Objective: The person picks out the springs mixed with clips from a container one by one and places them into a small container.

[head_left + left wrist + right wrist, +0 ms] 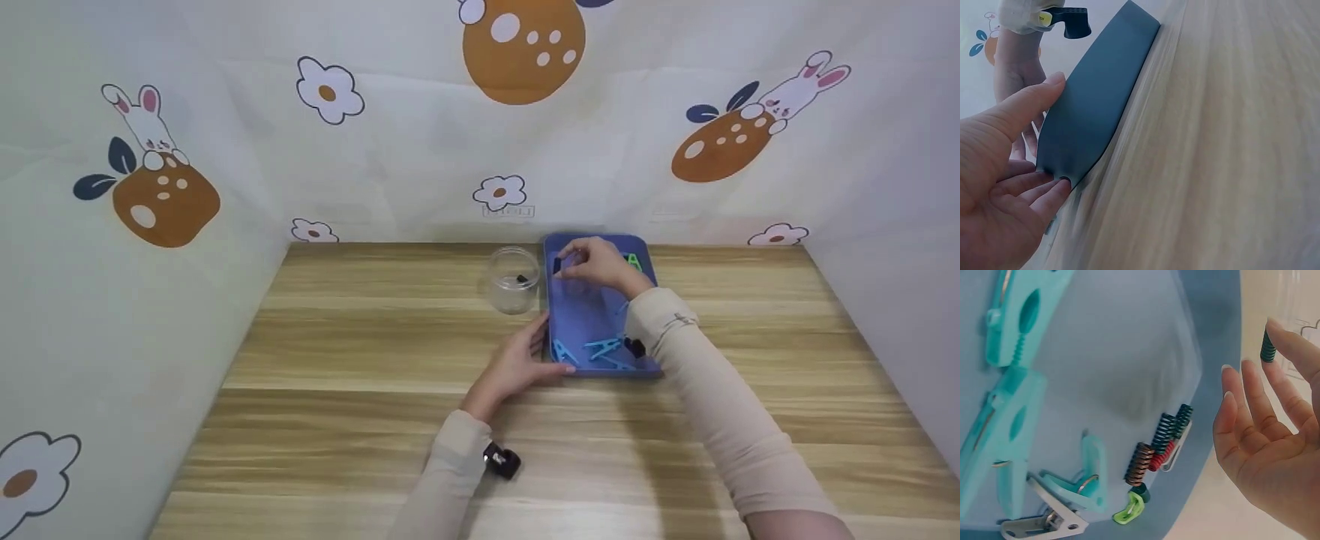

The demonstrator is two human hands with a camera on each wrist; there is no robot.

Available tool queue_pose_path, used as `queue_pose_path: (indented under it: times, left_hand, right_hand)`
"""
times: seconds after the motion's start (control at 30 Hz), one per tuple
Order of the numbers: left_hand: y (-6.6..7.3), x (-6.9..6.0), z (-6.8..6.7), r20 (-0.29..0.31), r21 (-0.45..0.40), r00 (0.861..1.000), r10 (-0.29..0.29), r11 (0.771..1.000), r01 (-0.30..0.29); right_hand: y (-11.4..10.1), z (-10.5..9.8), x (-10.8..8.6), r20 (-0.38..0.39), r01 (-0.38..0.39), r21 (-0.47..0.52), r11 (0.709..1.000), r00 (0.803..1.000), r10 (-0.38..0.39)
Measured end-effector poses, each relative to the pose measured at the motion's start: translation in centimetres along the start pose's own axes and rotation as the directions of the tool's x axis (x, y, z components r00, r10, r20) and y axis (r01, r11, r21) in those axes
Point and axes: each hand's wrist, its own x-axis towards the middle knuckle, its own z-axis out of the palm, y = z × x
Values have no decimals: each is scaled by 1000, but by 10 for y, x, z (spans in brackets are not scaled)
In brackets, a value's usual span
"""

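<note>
Pinching the dark spring (1267,347) in your right hand (600,264) above the blue tray (581,321), with your left hand (517,366) gripping its near left corner, you appear to be transferring parts; next, likely guide it toward the transparent jar (513,297).

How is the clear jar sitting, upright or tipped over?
Upright: in the head view, the clear jar stands with its round rim uppermost, beside the blue tray.
</note>
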Motion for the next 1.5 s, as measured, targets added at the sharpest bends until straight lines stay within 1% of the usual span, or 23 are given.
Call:
queue_pose_path:
  times: [0.17, 0.27, 0.37, 0.57, 0.77, 0.93, 1.13, 1.33, 1.5]
  left_hand:
    - [0, 1, 1, 2, -17, 1000, -11, 1000, 11]
    - [0, 1, 1, 0, -9, 1000, -23, 1000, 23]
    - [-1, 0, 0, 1, -7, 1000, -31, 999, 31]
    - [-2, 0, -1, 13, -28, 999, -32, 999, 32]
    - [0, -1, -2, 17, -16, 999, -35, 999, 36]
    - [0, -1, -2, 13, -14, 999, -35, 999, 35]
    - [0, -1, -2, 16, -18, 999, -32, 999, 32]
    - [0, -1, -2, 14, -16, 1000, -8, 1000, 8]
    - [3, -1, -3, 25, -17, 999, -43, 999, 43]
  right_hand:
    - [-5, -4, -1, -3, 22, 16, 1000, 1000, -22]
    - [-9, -5, -1, -3, 36, 23, 999, 999, -36]
    - [-13, -6, -1, -1, 38, 28, 999, 999, -38]
    - [-25, -5, 0, 26, 31, 96, 995, 999, -34]
    - [-34, -2, 1, 51, 21, 123, 992, 998, -27]
    - [-38, 1, 3, 59, 38, 146, 989, 997, -47]
    - [-41, 7, 5, 49, 68, 127, 990, 996, -75]
    - [-43, 13, 6, 48, 93, 129, 987, 994, -100]
    - [-43, 17, 7, 68, 75, 133, 988, 994, -85]
